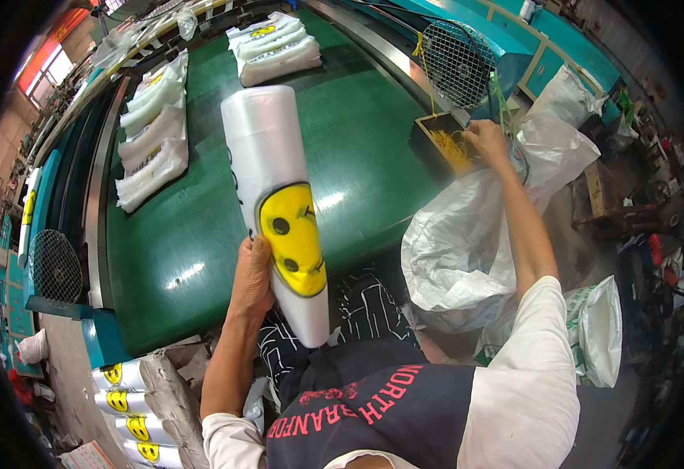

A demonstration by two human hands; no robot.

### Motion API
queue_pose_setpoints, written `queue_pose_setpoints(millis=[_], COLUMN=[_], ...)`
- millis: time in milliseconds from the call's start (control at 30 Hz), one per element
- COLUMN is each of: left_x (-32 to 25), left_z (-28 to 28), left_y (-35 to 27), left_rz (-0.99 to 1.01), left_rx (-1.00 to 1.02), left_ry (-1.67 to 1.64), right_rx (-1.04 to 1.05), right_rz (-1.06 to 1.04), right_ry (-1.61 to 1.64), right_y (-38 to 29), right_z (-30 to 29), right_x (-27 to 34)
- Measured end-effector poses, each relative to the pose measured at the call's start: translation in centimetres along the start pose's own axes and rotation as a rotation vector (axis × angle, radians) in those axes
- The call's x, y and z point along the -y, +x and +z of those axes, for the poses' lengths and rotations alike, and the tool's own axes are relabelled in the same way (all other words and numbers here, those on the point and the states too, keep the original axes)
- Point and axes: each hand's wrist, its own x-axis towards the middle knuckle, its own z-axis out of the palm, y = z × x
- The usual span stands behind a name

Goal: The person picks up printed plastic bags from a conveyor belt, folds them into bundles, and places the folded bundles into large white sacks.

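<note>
My left hand [254, 275] grips a rolled bundle of white plastic bags [265, 135] printed with a yellow smiley face. The roll stands tilted above the near part of a green conveyor belt [353, 158]. Over to the right, my right hand [487, 140] is at the edge of a small open box [424, 126] that holds yellow rubber bands [450, 146]. Its fingertips are pinched together, and whether a band is between them is too small to tell. The box hangs by a yellow cord.
Stacked bag bundles [154, 135] lie along the belt's left side, with another stack [274, 47] at its far end. A caged fan [458, 63] stands beyond the box. A large white sack [459, 246] hangs at the right. Packed smiley rolls [136, 404] are piled at lower left.
</note>
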Motion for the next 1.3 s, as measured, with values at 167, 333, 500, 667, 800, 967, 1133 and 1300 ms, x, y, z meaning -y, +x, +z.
queue_pose_setpoints(millis=[167, 333, 500, 667, 800, 967, 1133, 1300], left_x=[1.3, 1.8, -2.6, -5.7, -5.9, -12.5, -12.2, -8.9], left_z=[2.8, 4.0, 0.8, -9.8, -14.6, -19.8, -24.6, -25.4], left_y=[1.6, 1.0, -4.3, -15.0, -24.9, -41.4, -45.0, -29.3], left_rz=[-0.090, -0.162, 0.038, -0.021, 0.043, 0.193, -0.803, -0.125], left_rx=[-0.187, -0.019, 0.229, -0.178, -0.704, -1.349, -1.738, -1.481], left_ry=[0.241, 0.151, 0.266, 1.055, 0.690, 0.445, 2.282, 1.930], right_rx=[0.044, 0.349, 1.071, 1.363, 1.534, 0.858, 0.231, 0.159], right_rz=[-0.643, -0.758, 0.082, -0.487, -1.095, -1.126, -1.048, -1.024], right_ry=[0.204, 0.544, 1.948, 1.691, 1.033, 0.708, -0.048, -0.111], right_y=[-6.1, -12.2, -13.3, -14.3, -14.8, -10.5, -3.1, 3.3], right_z=[-1.8, -0.8, 0.6, 0.2, 2.9, 12.5, 23.8, 34.1], right_x=[11.5, 18.0, 20.7, 29.0, 36.9, 45.3, 54.4, 62.3])
